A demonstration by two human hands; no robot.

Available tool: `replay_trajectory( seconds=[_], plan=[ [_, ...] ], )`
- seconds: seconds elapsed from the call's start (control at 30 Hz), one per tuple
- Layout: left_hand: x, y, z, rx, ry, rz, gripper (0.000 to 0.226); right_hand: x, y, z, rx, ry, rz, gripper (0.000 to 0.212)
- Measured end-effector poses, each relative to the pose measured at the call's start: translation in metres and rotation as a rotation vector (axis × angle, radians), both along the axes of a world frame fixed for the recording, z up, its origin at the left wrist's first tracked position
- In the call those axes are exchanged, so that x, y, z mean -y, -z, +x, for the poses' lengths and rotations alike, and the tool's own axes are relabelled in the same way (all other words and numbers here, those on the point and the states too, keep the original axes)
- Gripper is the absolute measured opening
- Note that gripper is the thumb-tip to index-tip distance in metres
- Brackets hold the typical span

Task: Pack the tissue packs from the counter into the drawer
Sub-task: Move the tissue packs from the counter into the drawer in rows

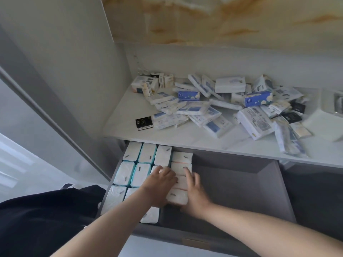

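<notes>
Toward 6 o'clock I see my left hand and right hand, fingers straight, gripping nothing, pressing on packed tissue packs in the drawer; toward 12 o'clock, loose tissue packs lie heaped on the desk.

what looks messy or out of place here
The packs on the counter lie in a jumbled heap, overlapping and tilted, unlike the neat rows in the drawer. One black pack lies at the heap's near left edge.

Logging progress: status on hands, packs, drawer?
Left hand, right hand flat on packs. Drawer left half filled. Pile on counter. Nothing blocking.
</notes>
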State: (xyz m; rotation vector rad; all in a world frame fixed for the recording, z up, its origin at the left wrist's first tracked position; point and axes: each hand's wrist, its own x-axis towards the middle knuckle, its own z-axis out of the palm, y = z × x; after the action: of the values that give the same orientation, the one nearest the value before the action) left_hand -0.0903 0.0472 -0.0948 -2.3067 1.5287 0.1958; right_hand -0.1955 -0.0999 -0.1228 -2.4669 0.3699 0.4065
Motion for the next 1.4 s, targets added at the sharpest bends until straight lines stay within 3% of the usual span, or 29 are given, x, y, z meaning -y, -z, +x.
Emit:
replay_trajectory(
  seconds=[0.17, 0.4, 0.57, 0.63, 0.7, 0.8, 0.9, 1.17, 1.4],
  plan=[
    [-0.002, -0.001, -0.006, 0.006, -0.023, -0.004, 0.084, -0.018, 0.005, 0.002, -0.087, 0.288, 0.189, 0.126],
    [-0.003, -0.002, -0.008, -0.017, -0.052, 0.02, 0.09, 0.005, 0.003, 0.014, -0.038, 0.155, 0.368, 0.129],
    [0.003, -0.001, -0.006, -0.008, -0.049, 0.029, 0.086, -0.005, 0.021, 0.016, 0.073, 0.291, 0.567, 0.129],
    [0.006, -0.003, -0.004, -0.007, -0.047, 0.035, 0.084, -0.006, 0.02, 0.016, 0.041, 0.222, 0.52, 0.132],
    [0.009, -0.007, -0.002, -0.019, -0.046, 0.049, 0.082, 0.002, 0.0, 0.016, -0.112, 0.153, 0.434, 0.133],
    [0.012, -0.013, 0.001, -0.05, -0.053, 0.076, 0.082, 0.02, -0.021, 0.018, -0.285, 0.1, 0.244, 0.108],
    [0.014, -0.025, 0.004, -0.122, -0.063, 0.053, 0.079, 0.033, -0.044, 0.023, -0.232, 0.068, 0.114, 0.089],
    [0.005, -0.091, 0.052, -0.28, -0.32, -0.329, 0.053, 0.049, -0.11, 0.056, 0.03, -0.01, 0.089, 0.034],
    [-0.004, -0.143, 0.14, -0.362, -0.565, -0.653, 0.038, 0.049, -0.163, 0.149, 0.284, -0.019, 0.043, 0.029]
  ],
)
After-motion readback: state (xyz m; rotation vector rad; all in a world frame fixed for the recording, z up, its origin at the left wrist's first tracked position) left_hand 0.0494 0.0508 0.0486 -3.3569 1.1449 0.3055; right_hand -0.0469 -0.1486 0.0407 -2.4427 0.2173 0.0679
